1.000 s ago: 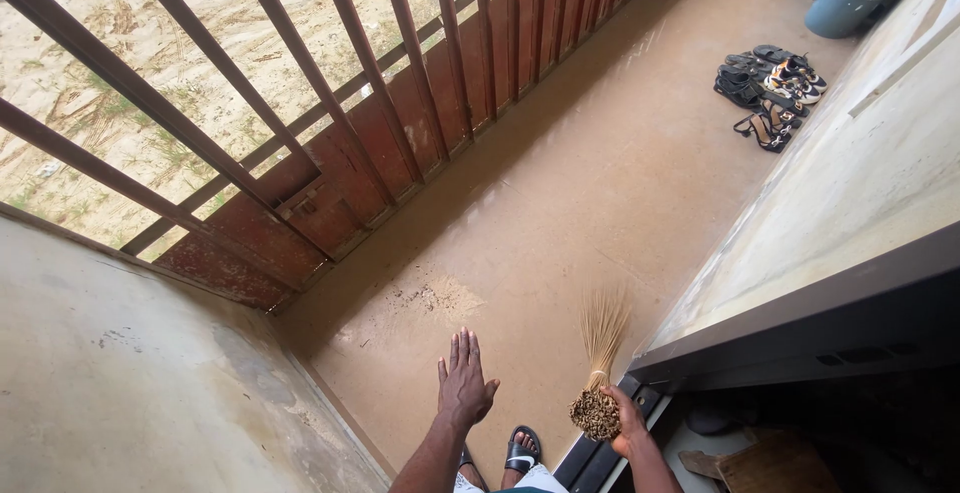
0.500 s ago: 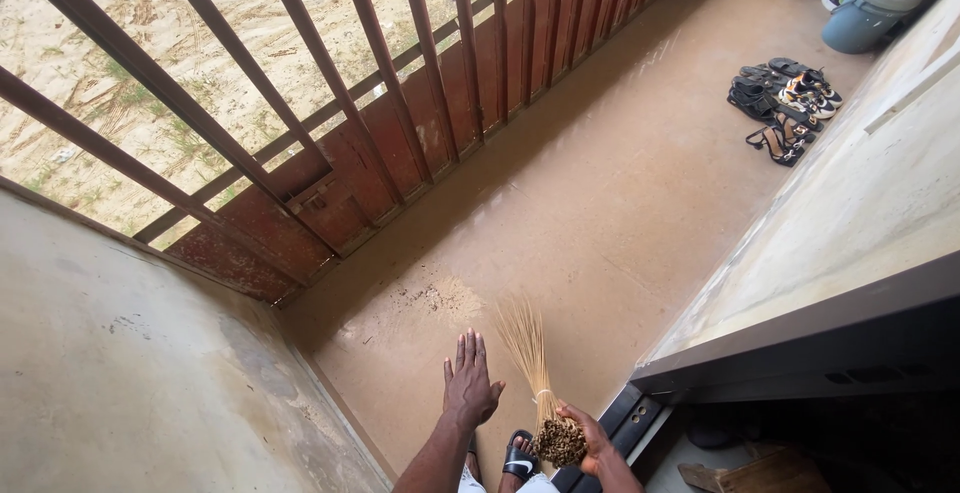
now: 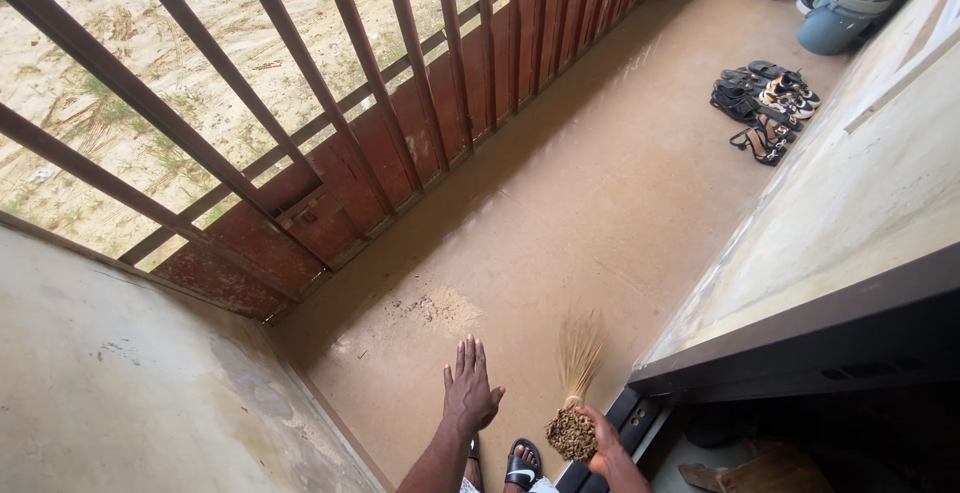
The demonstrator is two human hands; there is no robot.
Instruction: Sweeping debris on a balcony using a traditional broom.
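Smooth tan floor (image 3: 600,203) beneath right hand (image 3: 608,445) gripping bristly straw broom (image 3: 575,393).

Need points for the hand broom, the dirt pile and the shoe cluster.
hand broom (image 3: 577,393), head view, on the bristles just above the bound end.
dirt pile (image 3: 432,306), head view, on the middle of the debris.
shoe cluster (image 3: 765,101), head view, on the middle pairs.

I see a tan concrete floor (image 3: 600,193), faintly glossy along the barred side. On it, near the corner, lies a small patch of swept dirt and sand (image 3: 432,306). By the far wall sits a cluster of sandals and shoes (image 3: 762,103), touching one another. Beyond them stand grey-blue containers (image 3: 822,13). At the bottom edge, my black slide sandal (image 3: 522,465) rests on the floor.
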